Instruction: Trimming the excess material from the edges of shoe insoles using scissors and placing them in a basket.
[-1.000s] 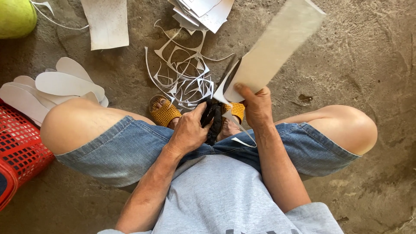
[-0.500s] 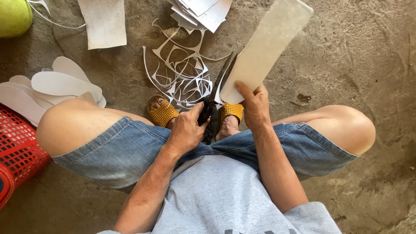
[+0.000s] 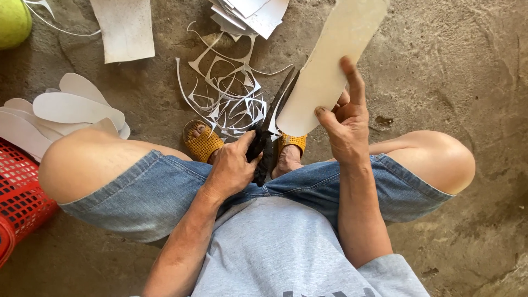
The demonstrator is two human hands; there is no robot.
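The fingers [image 3: 242,148] of the left hand [image 3: 231,170] were closed through the handles of black scissors [image 3: 269,129], blades biting the edge of a white sheet [image 3: 330,60]. The right hand [image 3: 346,124] pinched that sheet from below, tilting it up, likely to feed the cut. Curly white scraps [image 3: 231,99] lay on the concrete floor [image 3: 451,71] ahead, cut soles [image 3: 71,107] beside a red basket [image 3: 19,198].

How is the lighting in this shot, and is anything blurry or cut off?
Head view: soft, even daylight, no glare; faint shadows under the white sheet and scissors. Left hand and right hand are sharp. The red basket and the sheet's top are cropped by the frame.
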